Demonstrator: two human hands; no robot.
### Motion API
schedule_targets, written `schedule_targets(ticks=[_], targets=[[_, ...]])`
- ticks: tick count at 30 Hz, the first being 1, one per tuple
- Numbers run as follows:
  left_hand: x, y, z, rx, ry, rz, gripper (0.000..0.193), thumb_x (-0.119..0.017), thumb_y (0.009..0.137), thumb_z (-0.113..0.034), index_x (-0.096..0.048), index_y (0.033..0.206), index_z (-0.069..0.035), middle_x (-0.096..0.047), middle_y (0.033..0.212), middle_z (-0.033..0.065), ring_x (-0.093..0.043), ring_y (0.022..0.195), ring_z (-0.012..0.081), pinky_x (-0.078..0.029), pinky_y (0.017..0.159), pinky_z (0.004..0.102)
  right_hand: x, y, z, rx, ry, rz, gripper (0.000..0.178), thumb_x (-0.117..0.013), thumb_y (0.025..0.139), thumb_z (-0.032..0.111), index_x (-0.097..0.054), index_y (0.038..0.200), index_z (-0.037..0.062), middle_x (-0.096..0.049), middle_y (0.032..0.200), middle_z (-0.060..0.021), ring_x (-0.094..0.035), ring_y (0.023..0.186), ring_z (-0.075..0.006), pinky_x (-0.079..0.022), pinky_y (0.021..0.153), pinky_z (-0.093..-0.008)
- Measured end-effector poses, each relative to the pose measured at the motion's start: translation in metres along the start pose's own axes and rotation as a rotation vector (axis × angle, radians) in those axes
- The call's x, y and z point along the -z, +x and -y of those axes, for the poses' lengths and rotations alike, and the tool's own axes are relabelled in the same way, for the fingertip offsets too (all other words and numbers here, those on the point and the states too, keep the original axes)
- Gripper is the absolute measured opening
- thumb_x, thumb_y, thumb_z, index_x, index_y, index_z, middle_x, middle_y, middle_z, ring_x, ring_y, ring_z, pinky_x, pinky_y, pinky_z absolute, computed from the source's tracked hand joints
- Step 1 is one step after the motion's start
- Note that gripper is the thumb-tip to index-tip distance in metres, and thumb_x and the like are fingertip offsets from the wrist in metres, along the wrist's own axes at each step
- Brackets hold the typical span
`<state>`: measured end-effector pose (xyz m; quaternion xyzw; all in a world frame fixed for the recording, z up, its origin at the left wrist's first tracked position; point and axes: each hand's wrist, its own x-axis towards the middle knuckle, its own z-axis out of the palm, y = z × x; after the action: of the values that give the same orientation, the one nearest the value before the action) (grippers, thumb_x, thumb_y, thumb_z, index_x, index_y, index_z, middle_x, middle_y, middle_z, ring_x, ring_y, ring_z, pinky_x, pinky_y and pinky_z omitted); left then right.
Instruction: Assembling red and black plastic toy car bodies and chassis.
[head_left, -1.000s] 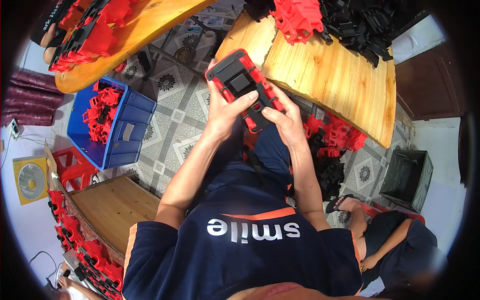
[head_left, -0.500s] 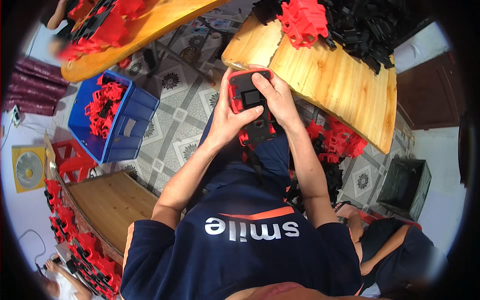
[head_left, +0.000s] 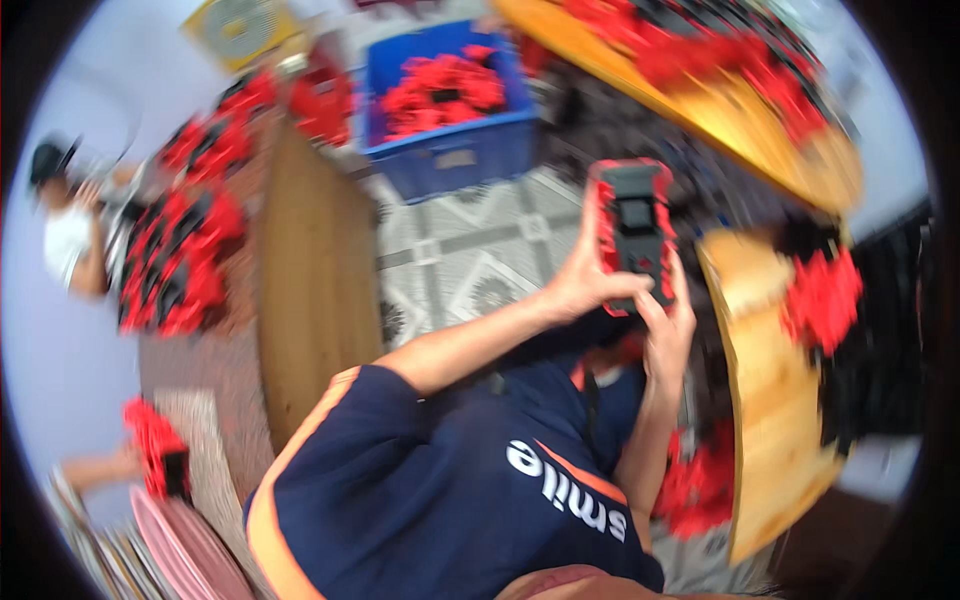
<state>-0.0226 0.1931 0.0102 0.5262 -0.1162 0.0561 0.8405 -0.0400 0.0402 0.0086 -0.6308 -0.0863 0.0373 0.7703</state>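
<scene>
An oblong red-and-black plastic housing [head_left: 640, 245] is held up in front of me, its black face toward me and its red edging round the rim. My left hand [head_left: 582, 280] grips its left side and lower end, the thumb lying across the bottom. On the lower right, my right hand [head_left: 668, 325] is wrapped round the edge, its thumb close to the left one. Both hands are closed on the housing. The fingers behind it are hidden.
Beyond my left arm stands a blue bin [head_left: 450, 158] holding red parts [head_left: 445, 92]. A wooden table [head_left: 770, 400] is at right, another [head_left: 690, 100] at upper right. Red-black parts [head_left: 180, 260] cover a table at left, near a person [head_left: 68, 245]. Another person's hand [head_left: 115, 462] holds a red part.
My view has swung left, so the bin and left table sit nearer the middle. Both hands still hold the housing; my right hand has shifted from its upper end to its lower right.
</scene>
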Motion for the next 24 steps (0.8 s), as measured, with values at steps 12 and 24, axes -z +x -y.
schedule_targets(ticks=[12, 24], targets=[[0.243, 0.056, -0.221, -0.913, -0.062, -1.105, 0.106, -0.078, 0.076, -0.009, -0.005, 0.152, -0.003, -0.039, 0.143, 0.0166, -0.045, 0.126, 0.0224, -0.038, 0.107, 0.0357, -0.035, 0.019, -0.065, -0.232, -0.09, 0.195, 0.044, -0.059, 0.098, 0.014, -0.049, 0.137, -0.0033, -0.059, 0.129, -0.0122, -0.061, 0.11, -0.0177, -0.051, 0.089, -0.0282], [0.297, 0.005, -0.233, -0.976, -0.016, -1.389, 0.101, -0.075, 0.071, 0.009, -0.013, 0.147, -0.011, -0.049, 0.132, 0.015, -0.059, 0.111, 0.0265, -0.057, 0.089, 0.0431, 0.017, 0.016, -0.067, -0.297, -0.107, 0.007, 0.036, -0.057, 0.099, 0.017, -0.055, 0.129, -0.0023, -0.067, 0.114, -0.0138, -0.066, 0.098, -0.0165, -0.053, 0.084, -0.0269]])
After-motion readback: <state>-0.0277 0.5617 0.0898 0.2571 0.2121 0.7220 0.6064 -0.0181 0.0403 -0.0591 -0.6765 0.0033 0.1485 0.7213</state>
